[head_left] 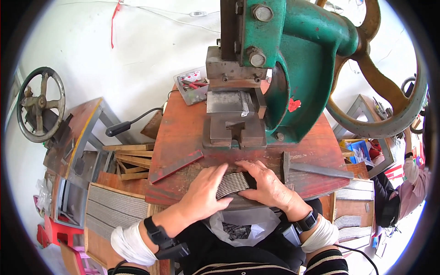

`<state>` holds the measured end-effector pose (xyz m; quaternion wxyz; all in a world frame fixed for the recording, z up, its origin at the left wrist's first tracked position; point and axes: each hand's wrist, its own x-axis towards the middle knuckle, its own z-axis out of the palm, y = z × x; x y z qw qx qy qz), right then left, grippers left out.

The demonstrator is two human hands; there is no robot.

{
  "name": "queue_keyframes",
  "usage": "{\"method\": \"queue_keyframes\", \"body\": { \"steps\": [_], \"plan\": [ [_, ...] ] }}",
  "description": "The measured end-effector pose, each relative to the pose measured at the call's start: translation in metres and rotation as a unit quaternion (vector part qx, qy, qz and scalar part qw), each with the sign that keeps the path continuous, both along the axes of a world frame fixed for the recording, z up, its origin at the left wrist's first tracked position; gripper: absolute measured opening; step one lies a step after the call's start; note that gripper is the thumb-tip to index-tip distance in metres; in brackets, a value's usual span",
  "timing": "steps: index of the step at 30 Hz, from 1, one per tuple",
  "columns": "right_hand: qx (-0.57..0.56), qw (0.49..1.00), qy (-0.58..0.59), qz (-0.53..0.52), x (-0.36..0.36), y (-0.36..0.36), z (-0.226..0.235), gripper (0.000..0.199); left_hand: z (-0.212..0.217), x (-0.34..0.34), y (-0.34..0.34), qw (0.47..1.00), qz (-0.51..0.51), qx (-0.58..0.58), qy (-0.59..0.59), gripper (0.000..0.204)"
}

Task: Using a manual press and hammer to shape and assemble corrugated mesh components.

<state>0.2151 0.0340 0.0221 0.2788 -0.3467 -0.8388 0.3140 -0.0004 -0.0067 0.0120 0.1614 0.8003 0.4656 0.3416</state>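
While the left hand [201,190] grips the left end of a ridged grey bundle [232,184] between thumb and fingers, the right hand [270,185] pinches its dark right end. The bundle is between the hands, over the near edge of a worn reddish surface [316,146], before a green press [311,87]. A red bar [177,167] lies to the left, a hammer [318,171] to the right; below, an open bag [269,224] holds dark pieces [236,230].
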Motion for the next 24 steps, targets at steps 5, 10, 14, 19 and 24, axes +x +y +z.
{"method": "queue_keyframes", "body": {
  "steps": [5, 10, 14, 19, 24],
  "plan": [
    [0.074, 0.996, -0.008, 0.045, 0.001, 0.007, -0.007, 0.062, -0.01, -0.009, -0.006, 0.999, -0.004, 0.031, -0.013, 0.058],
    [0.08, 0.997, -0.015, 0.005, 0.0, -0.002, 0.0, 0.06, -0.017, -0.009, -0.003, 0.998, -0.009, 0.033, -0.048, 0.057],
    [-0.054, 0.995, 0.057, -0.054, -0.002, -0.01, 0.033, 0.061, 0.017, -0.012, 0.008, 0.987, -0.038, 0.056, -0.147, 0.056],
    [-0.054, 0.977, 0.172, -0.112, -0.007, 0.048, 0.079, 0.067, 0.06, -0.007, 0.08, 0.968, -0.017, 0.071, -0.239, 0.062],
    [-0.003, 0.974, 0.078, -0.213, -0.025, 0.092, 0.082, 0.06, 0.055, -0.007, 0.144, 0.98, 0.045, 0.079, -0.177, 0.055]
  ]
}}
